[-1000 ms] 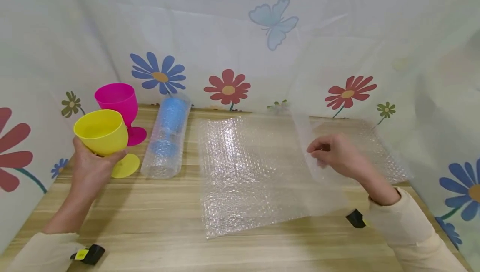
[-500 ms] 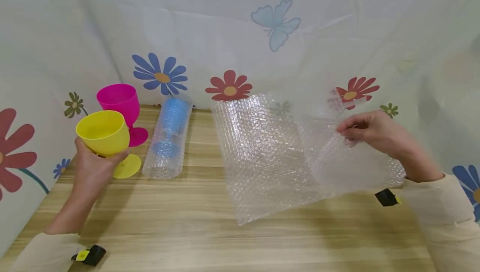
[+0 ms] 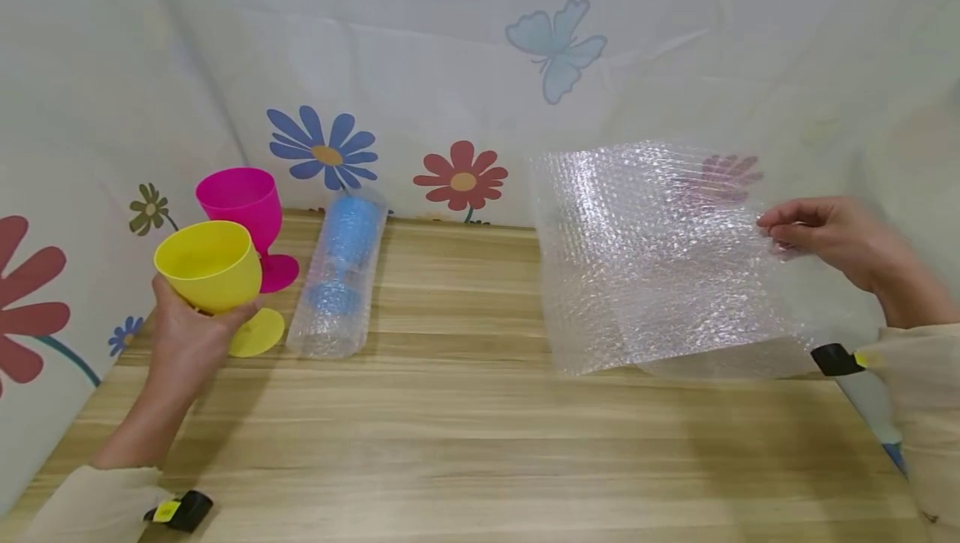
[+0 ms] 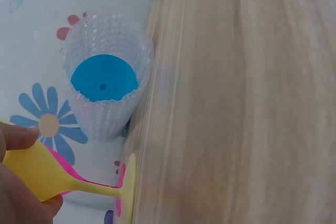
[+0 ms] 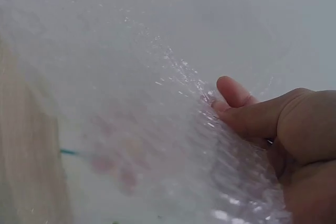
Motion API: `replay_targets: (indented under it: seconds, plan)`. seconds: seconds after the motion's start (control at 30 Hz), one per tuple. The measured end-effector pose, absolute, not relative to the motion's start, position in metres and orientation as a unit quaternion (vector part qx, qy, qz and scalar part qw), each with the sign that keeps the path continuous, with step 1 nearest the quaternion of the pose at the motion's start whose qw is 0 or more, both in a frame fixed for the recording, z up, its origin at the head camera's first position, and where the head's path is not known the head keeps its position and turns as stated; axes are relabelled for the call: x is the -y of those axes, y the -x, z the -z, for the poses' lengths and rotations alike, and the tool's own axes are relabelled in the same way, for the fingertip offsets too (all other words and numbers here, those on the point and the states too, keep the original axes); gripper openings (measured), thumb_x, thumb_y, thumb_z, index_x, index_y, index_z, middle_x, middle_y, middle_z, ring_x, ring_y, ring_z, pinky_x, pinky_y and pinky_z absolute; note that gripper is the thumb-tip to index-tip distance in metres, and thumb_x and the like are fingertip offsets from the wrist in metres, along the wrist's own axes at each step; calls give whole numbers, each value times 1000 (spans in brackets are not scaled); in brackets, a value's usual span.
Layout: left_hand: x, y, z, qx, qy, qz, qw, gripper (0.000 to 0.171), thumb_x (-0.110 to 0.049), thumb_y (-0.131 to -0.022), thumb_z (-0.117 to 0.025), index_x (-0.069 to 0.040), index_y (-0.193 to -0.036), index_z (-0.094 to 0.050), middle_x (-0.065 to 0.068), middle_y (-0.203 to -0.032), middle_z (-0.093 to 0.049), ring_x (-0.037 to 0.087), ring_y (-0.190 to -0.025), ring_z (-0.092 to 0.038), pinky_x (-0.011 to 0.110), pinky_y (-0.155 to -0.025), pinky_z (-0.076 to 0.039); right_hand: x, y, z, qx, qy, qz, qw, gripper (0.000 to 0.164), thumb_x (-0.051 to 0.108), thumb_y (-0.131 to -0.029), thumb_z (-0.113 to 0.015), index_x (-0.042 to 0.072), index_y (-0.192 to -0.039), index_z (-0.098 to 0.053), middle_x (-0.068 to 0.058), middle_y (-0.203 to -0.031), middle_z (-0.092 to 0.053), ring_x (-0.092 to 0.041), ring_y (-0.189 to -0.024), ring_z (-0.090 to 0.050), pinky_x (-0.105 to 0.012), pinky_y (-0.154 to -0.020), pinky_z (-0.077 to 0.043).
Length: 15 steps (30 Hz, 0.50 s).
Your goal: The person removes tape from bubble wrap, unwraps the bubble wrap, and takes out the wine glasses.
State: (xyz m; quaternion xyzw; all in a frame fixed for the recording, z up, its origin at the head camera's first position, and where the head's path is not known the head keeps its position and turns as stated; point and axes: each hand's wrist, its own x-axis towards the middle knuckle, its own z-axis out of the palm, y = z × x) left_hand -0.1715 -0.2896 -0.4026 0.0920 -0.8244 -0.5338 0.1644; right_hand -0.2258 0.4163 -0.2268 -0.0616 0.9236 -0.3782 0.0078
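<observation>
My left hand (image 3: 191, 339) grips a yellow goblet (image 3: 210, 268) round its bowl; in the left wrist view the foot of the yellow goblet (image 4: 128, 187) is right at the tabletop. Just behind it stands a magenta goblet (image 3: 243, 201). To their right a blue goblet (image 3: 348, 231) lies inside a roll of bubble wrap (image 3: 330, 339), its round blue foot (image 4: 105, 77) showing through the open end in the left wrist view. On the far right my right hand (image 3: 843, 239) pinches the edge of a clear bubble wrap sheet (image 3: 652, 251) between thumb and fingers.
The wooden tabletop (image 3: 420, 435) ends at the back against a white flowered curtain (image 3: 420, 52), which also hangs on both sides. Black wrist cameras sit at the left cuff (image 3: 180, 511) and right cuff (image 3: 836, 360).
The right hand has moved right and up, drawing the bubble wrap sheet to the right and lifting part of it. The left hand and the goblets have stayed in place.
</observation>
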Motion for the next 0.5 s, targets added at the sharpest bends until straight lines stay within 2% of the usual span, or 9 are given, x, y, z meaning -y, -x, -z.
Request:
replay_targets:
  seconds: [0.13,0.33,0.5]
  plan:
    - [289,172,402,827,-93,530,166,94,-10,-92,-76,-24,-158,-10,8,-146,-35,18,-125,-38,45,-119,-32,-441,229,233,-922,55,383,6,25,-3,-103,-56,15,-103,-73,21,-94,-67,-4,-79,-62,-17,-69,-55]
    - [289,171,401,828,-96,527,167,95,-9,-92,-76,-21,-158,-10,9,-146,-36,18,-124,-39,44,-119,-32,-476,236,247,-901,47,432,12,38,-5,-104,-53,25,-98,-74,19,-93,-68,-1,-80,-62,-14,-70,-54]
    - [289,170,400,829,-95,526,163,94,-11,-93,-76,-23,-158,-9,9,-146,-35,20,-126,-38,47,-119,-32,-503,239,259,-918,9,395,29,32,0,-106,-52,25,-101,-72,24,-93,-63,1,-82,-60,-14,-72,-54]
